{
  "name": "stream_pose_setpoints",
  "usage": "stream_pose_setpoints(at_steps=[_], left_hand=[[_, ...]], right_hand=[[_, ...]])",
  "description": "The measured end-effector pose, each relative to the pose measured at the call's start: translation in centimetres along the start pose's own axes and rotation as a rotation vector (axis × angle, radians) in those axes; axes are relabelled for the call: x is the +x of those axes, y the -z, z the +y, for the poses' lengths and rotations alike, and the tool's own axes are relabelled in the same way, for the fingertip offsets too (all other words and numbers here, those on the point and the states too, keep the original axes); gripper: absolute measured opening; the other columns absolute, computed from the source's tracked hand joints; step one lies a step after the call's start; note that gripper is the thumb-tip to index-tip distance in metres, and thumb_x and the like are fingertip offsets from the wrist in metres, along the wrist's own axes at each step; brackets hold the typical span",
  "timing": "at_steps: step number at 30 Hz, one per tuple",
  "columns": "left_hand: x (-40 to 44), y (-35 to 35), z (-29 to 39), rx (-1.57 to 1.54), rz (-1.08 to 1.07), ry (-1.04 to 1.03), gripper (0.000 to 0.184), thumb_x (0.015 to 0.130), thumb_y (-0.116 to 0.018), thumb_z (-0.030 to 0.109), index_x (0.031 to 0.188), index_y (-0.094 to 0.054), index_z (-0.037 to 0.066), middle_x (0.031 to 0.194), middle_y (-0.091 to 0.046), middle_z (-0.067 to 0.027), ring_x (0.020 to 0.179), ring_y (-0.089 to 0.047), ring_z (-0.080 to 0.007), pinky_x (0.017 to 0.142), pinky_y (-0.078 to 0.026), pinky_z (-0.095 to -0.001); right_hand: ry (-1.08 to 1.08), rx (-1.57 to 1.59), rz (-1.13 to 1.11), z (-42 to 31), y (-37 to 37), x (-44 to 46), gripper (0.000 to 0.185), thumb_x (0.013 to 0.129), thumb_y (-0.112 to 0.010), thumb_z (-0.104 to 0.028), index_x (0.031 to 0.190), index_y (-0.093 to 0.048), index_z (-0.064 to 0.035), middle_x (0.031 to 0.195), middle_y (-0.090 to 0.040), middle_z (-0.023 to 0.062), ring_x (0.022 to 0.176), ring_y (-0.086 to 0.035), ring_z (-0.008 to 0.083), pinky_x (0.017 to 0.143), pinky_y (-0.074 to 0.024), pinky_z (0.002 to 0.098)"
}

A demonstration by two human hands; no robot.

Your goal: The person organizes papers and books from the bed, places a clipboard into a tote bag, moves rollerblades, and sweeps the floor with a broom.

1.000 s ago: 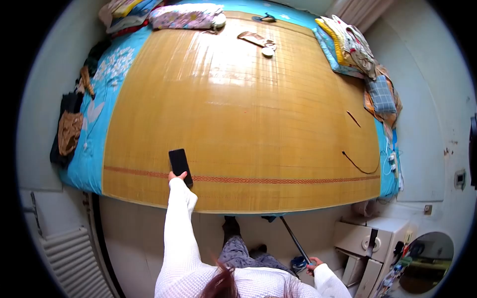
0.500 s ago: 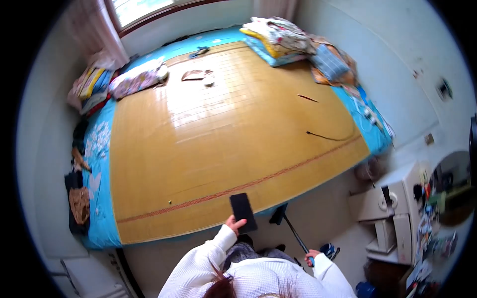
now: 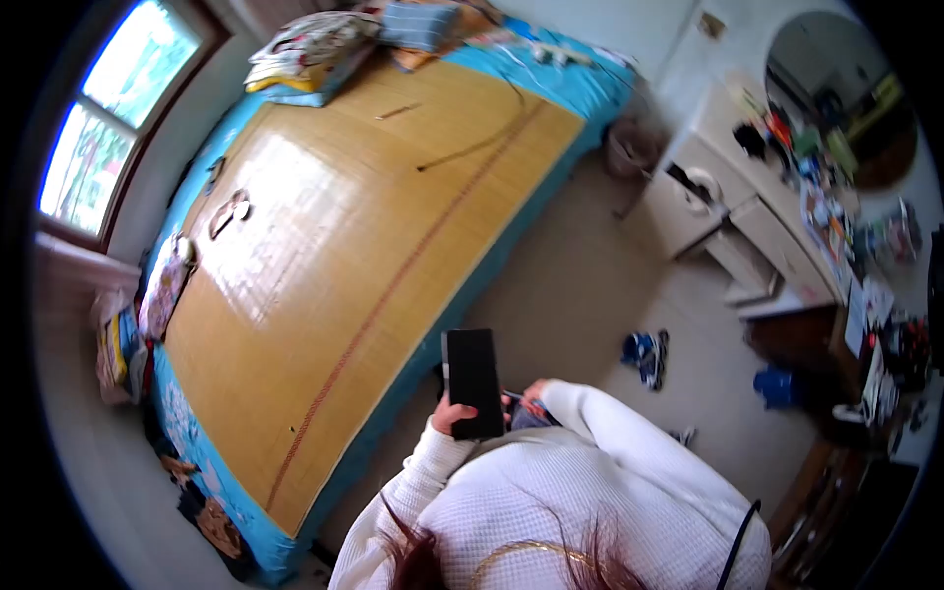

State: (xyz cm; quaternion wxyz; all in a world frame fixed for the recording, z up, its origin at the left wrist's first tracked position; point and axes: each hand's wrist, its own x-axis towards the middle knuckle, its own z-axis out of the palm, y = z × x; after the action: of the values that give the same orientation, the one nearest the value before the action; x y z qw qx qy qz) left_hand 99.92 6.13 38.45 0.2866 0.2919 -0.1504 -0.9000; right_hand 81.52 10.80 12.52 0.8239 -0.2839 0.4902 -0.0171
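My left hand [image 3: 451, 414] is closed around a black phone [image 3: 473, 379], which is upright in front of my body, its dark face towards me. Just right of the phone is my right hand [image 3: 534, 395], close to my waist, its fingers curled at a stick [image 3: 514, 397] of which only a small piece shows. The phone covers part of the space between both hands. Beyond the phone, to the left, lies the edge of a bed with a tan mat [image 3: 324, 256].
Folded bedding [image 3: 313, 54] is piled on the bed's far end, near a cable [image 3: 472, 152]. Blue shoes [image 3: 645, 357] lie on the floor to the right, before a white cabinet [image 3: 678, 202] and a cluttered desk. A blue bag-like item [image 3: 777, 387] is beside the desk.
The view has turned to the right, away from the bed. My left hand has drawn the phone in from over the mat to my body, and my right hand is now near it.
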Motion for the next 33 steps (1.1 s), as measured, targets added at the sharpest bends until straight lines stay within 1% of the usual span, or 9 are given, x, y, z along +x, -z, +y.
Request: stream_pose_setpoints(at_steps=[4,5,7,9,13,15,20,25,33], left_hand=[[0.9,1.7,-2.5,0.047,0.068,-0.04,0.056,0.051,-0.046,0.004,0.106,-0.034,-0.004,0.096,-0.045,-0.0181,0.087,-0.048,-0.0297,0.07,-0.043,-0.0442],[0.6,1.2,-3.0,0.014,0.15,-0.069,0.058,0.05,-0.046,0.004,0.106,-0.034,-0.003,0.096,-0.045,-0.0181,0.087,-0.048,-0.0292,0.07,-0.043,-0.044],[0.4,0.9,-3.4,0.022,0.181,-0.1,0.057,0.051,-0.047,0.004,0.106,-0.034,-0.003,0.097,-0.044,-0.0182,0.087,-0.048,-0.0285,0.07,-0.043,-0.0435],[0.7,0.4,-3.6,0.015,0.204,-0.099,0.057,0.052,-0.048,0.005,0.107,-0.033,-0.003,0.098,-0.044,-0.0182,0.087,-0.047,-0.0282,0.069,-0.043,-0.0433],[2.2,-0.4,-3.3,-0.016,0.236,-0.105,0.054,0.055,-0.05,0.003,0.106,-0.034,-0.002,0.101,-0.042,-0.0179,0.086,-0.048,-0.0278,0.068,-0.044,-0.0431],[3.4,0.2,-2.9,-0.012,0.219,-0.117,0.052,0.056,-0.05,0.001,0.106,-0.034,-0.002,0.101,-0.043,-0.0179,0.086,-0.048,-0.0281,0.067,-0.044,-0.0433],[7.3,-0.6,-0.8,-0.063,0.207,-0.165,0.049,0.057,-0.051,-0.003,0.103,-0.035,-0.001,0.096,-0.046,-0.0179,0.082,-0.05,-0.0288,0.065,-0.045,-0.0436],[13.6,1.2,2.3,-0.001,0.193,-0.149,0.05,0.055,-0.048,-0.008,0.103,-0.037,0.001,0.098,-0.046,-0.0171,0.088,-0.048,-0.0304,0.071,-0.042,-0.0471],[24.8,3.8,9.4,0.328,0.301,-0.139,0.037,0.068,-0.059,0.018,0.099,-0.045,0.004,0.087,-0.054,-0.0079,0.082,-0.051,-0.0165,0.068,-0.043,-0.032]], right_hand=[[-0.021,0.515,-0.082,-0.5,4.8,1.3,0.01,0.066,-0.053,-0.006,0.058,-0.049,-0.002,0.052,-0.048,0.0076,0.041,-0.044,0.0121,0.036,-0.0359,0.0241],[-0.222,0.713,-0.153,-0.7,6.7,1.8,0.009,0.067,-0.052,-0.005,0.059,-0.048,-0.0018,0.051,-0.047,0.0082,0.041,-0.044,0.012,0.035,-0.0352,0.0239],[-0.192,0.672,-0.234,-2.2,9.3,0.1,0.008,0.067,-0.052,-0.004,0.062,-0.046,-0.0013,0.052,-0.046,0.0091,0.042,-0.043,0.0116,0.035,-0.0344,0.0234],[0.034,0.566,0.281,-3.5,9.8,-4.5,0.009,0.065,-0.053,-0.003,0.065,-0.045,-0.0015,0.052,-0.046,0.0087,0.042,-0.041,0.0109,0.035,-0.0322,0.0222],[0.423,0.834,0.413,-2.0,13.9,-8.1,0.012,0.066,-0.054,-0.005,0.063,-0.042,-0.0035,0.05,-0.043,0.0066,0.039,-0.036,0.0104,0.034,-0.0277,0.0223],[0.395,0.94,0.597,0.0,15.3,-8.5,0.016,0.069,-0.052,-0.011,0.061,-0.039,-0.0052,0.048,-0.039,0.0055,0.038,-0.033,0.0105,0.034,-0.0268,0.0232],[0.249,0.973,0.313,5.9,18.0,-15.1,0.021,0.071,-0.049,-0.019,0.058,-0.038,-0.0068,0.046,-0.037,0.0031,0.035,-0.034,0.0107,0.031,-0.0261,0.0238],[0.168,1.047,0.741,5.5,13.1,-20.7,0.009,0.069,-0.047,-0.01,0.064,-0.041,-0.0064,0.051,-0.042,0.0071,0.034,-0.034,0.0104,0.031,-0.0261,0.0244],[0.188,1.389,0.566,-1.8,12.3,-21.3,0.012,0.07,-0.046,-0.009,0.061,-0.041,-0.0034,0.052,-0.04,0.0046,0.041,-0.038,0.0104,0.037,-0.0288,0.0239]])
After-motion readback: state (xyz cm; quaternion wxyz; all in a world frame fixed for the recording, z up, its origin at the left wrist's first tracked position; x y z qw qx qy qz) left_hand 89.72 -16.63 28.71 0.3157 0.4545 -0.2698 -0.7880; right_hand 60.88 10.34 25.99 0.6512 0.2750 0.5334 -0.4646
